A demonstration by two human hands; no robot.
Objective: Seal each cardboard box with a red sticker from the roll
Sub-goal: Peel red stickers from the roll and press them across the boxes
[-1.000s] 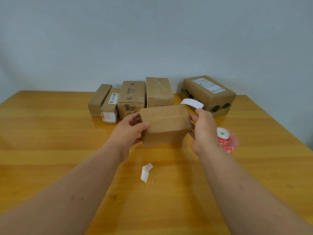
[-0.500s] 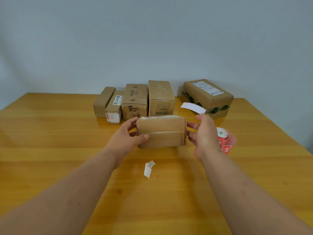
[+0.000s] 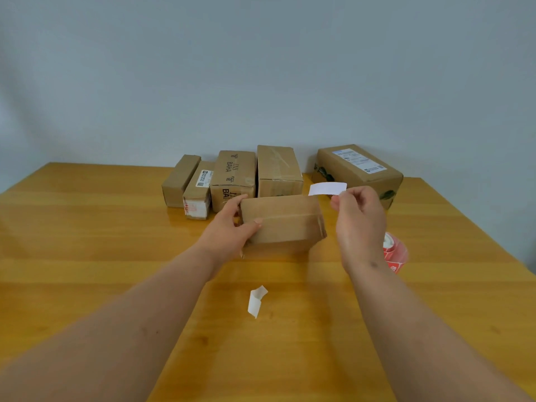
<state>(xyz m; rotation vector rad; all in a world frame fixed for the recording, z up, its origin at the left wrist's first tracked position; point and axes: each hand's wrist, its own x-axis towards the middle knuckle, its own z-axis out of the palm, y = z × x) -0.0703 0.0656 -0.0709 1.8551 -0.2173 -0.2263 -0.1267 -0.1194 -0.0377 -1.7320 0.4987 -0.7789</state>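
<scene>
A plain cardboard box sits at the table's middle, tilted slightly off the wood. My left hand grips its left end, thumb on the front face. My right hand hovers just right of the box, apart from it, and pinches a sticker by one end; its white back faces me and it sticks out to the left above the box's far right corner. The red sticker roll stands on the table behind my right wrist, partly hidden.
Along the far edge stand several cardboard boxes, and a larger labelled box sits at the back right. A curled white backing strip lies on the wooden table near me.
My right hand let go of the box's right end and rose with the sticker. My left hand has turned the box, so a different face is up.
</scene>
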